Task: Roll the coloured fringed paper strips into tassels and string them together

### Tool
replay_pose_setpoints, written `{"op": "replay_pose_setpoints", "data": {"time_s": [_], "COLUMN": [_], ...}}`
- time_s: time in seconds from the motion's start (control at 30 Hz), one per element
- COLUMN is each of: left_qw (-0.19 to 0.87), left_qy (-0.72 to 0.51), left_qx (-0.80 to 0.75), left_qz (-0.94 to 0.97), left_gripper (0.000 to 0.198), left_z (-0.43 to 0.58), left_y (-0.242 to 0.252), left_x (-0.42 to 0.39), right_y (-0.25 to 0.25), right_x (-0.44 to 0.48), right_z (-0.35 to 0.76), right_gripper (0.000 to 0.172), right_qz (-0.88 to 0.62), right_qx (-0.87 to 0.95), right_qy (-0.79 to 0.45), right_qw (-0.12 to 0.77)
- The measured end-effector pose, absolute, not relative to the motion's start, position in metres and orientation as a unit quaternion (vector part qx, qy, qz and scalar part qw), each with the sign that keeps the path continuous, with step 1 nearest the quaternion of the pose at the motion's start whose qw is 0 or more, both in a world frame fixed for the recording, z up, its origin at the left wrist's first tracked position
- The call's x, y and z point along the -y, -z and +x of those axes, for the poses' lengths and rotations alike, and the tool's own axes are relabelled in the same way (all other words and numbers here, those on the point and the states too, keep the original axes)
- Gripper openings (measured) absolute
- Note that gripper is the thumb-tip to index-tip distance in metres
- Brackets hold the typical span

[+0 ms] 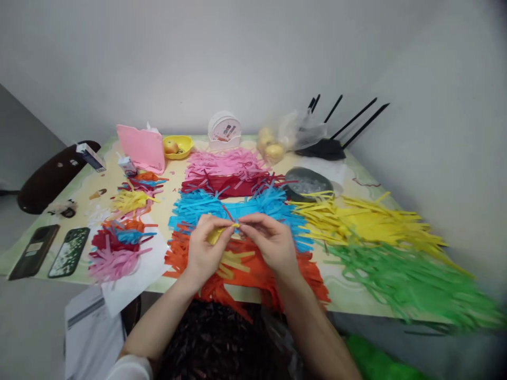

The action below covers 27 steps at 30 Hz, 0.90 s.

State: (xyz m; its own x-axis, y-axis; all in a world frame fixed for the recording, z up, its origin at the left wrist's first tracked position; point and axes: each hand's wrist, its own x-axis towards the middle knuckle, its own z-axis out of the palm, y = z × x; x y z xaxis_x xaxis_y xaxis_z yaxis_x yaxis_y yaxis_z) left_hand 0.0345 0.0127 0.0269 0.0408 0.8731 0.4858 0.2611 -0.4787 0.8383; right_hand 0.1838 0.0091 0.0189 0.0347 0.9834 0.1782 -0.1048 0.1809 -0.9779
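Note:
Over the middle of the table, my left hand (206, 248) and my right hand (273, 244) meet fingertip to fingertip. Both pinch a yellow fringed strip (215, 236), twisted where the fingers come together. Its loose yellow ends hang below my left hand. A thin dark red strip (228, 213) sticks up by the fingertips; which hand grips it, I cannot tell. Under the hands lie blue fringed strips (194, 208) and orange fringed strips (253, 258). Farther back are dark red fringed strips (225, 186) and pink fringed strips (225, 161).
At right lie yellow fringe (368, 219), green fringe (396, 274) and a dark bowl (307, 182). Finished-looking multicoloured tassels (119, 248) rest at left, near two phones (69, 252). Behind stand a pink tablet case (141, 148), a yellow bowl (186, 143) and bagged fruit (273, 150).

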Motion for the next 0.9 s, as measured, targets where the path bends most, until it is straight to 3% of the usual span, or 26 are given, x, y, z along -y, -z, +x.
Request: {"op": "replay_pose_setpoints", "data": {"time_s": [0.23,0.5,0.6,0.9], "left_qw": [0.269,0.178,0.229,0.464], "left_qy": [-0.528,-0.471,-0.475,-0.545], "left_qx": [-0.442,-0.447,-0.453,-0.413], "left_qz": [0.673,0.739,0.719,0.563], "left_gripper": [0.009,0.010,0.010,0.011], "left_z": [0.024,0.014,0.013,0.019], "left_y": [-0.030,-0.029,-0.026,-0.015], "left_x": [0.006,0.008,0.006,0.004], "right_y": [-0.021,-0.021,-0.019,-0.016], "right_x": [0.004,0.008,0.006,0.004], "right_z": [0.171,0.169,0.170,0.169], "right_gripper": [0.024,0.016,0.016,0.025], "right_qz": [-0.420,-0.455,-0.466,-0.431], "right_qx": [0.509,0.656,0.661,0.541], "right_qy": [-0.462,-0.283,-0.284,-0.493], "right_qw": [0.593,0.532,0.515,0.528]}}
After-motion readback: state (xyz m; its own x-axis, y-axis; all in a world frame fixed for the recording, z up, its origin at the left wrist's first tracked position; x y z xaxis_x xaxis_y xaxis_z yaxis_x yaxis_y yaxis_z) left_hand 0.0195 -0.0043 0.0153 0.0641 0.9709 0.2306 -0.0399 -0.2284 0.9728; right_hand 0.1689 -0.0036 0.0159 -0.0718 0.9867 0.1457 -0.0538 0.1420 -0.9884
